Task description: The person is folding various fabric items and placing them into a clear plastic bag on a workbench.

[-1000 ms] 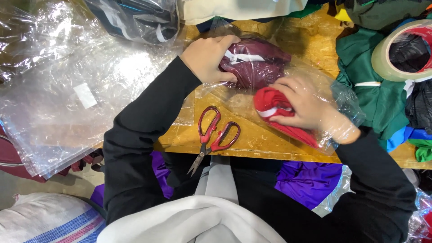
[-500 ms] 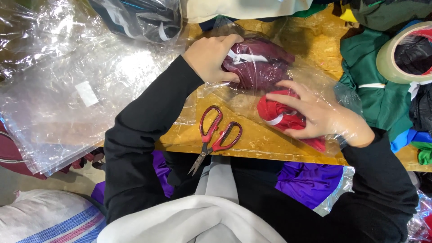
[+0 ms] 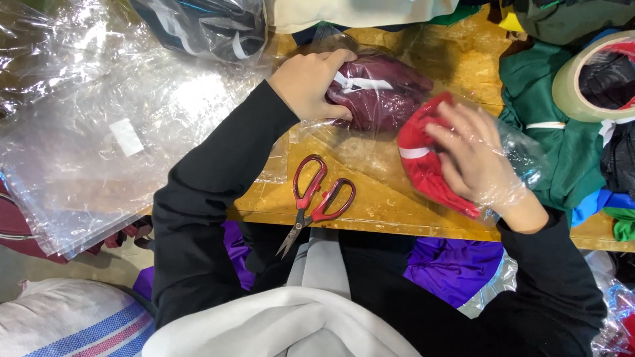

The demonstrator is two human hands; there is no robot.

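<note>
1. At the far left of the frame, a stack of clear plastic bags (image 3: 99,145) is lying spread out and catching glare. One of them is carrying a small white rectangular label (image 3: 126,137); nothing on it is legible.
2. At the lower left corner, a white woven sack (image 3: 73,324) with blue and red stripes is sitting on the floor.
3. Along the top, left of centre, a dark garment in a clear bag (image 3: 205,26) is lying against the back edge of the yellow wooden table (image 3: 456,59).
4. At upper centre, the left hand (image 3: 307,82) is curling around the near end of the maroon bundle (image 3: 380,89), fingers closed over it and pinning it to the table. The bundle is folded cloth with a white band, already wrapped in clear film.
5. Below it, at centre, red-handled scissors (image 3: 316,201) are lying with the blades shut, tips pointing past the table's front edge, touching neither hand.
6. Right of centre, the right hand (image 3: 476,158) is working inside a clear bag, fingers spread flat and pressing the red folded garment (image 3: 423,162), rather than gripping it.
7. As a judgement, doing this well means keeping the red fold flat and tight, pushing air out toward the bag's mouth, and holding the maroon bundle steady so the film is not dragging.
8. At the upper right, a large roll of clear tape (image 3: 582,73) is resting on green clothing (image 3: 536,139).
</note>
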